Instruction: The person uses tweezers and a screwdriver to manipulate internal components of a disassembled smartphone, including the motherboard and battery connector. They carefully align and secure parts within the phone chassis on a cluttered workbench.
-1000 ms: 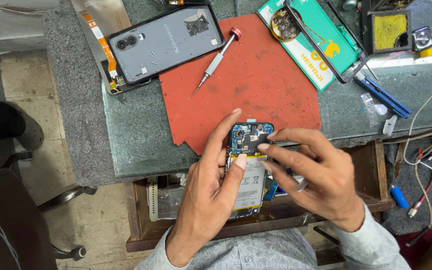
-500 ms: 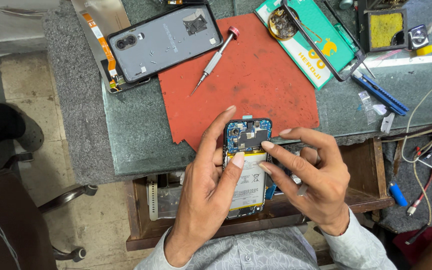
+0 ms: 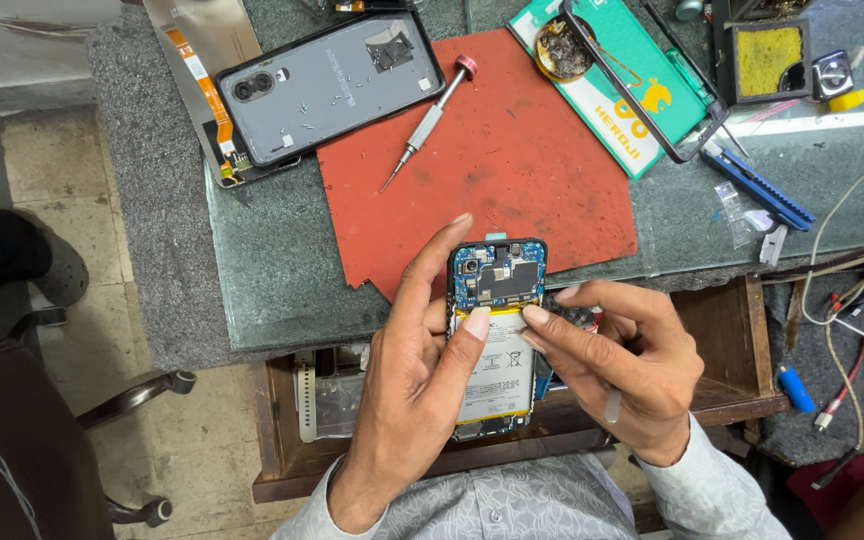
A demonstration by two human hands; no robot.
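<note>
Phone with its back removed [image 3: 493,335] held over the near edge of the worktop, above an open wooden drawer [image 3: 722,350]; circuit board exposed at the top end, pale battery with a yellow strip filling the middle.

Head view:
- Left hand [image 3: 407,400] wraps the phone from its left side. Fingers curled round the body, index finger stretched up along the left edge, thumb laid across the top of the battery. Firm hold on the phone.
- Right hand [image 3: 627,365] comes in from the right. Index finger and thumb drawn close together, tips touching the phone at the seam between board and battery, just beside the left thumb. Other fingers loosely curled. Whether anything small is pinched between the tips cannot be told.
- Red mat [image 3: 512,170] on the glass-topped bench [image 3: 282,270], directly beyond the phone; its near edge is ragged.
- Screwdriver [image 3: 427,125] with a red cap lies on the mat's far left corner, tip pointing toward the person.
- Grey back cover [image 3: 332,85] lies inside-up at the far left of the bench, small loose screws scattered on it, an orange flex cable [image 3: 202,85] beside it.
- Green box [image 3: 622,80] at the far right of the mat, a dark phone frame resting across it.
- Blue cutter [image 3: 757,185] to the right, well apart from both hands
</note>
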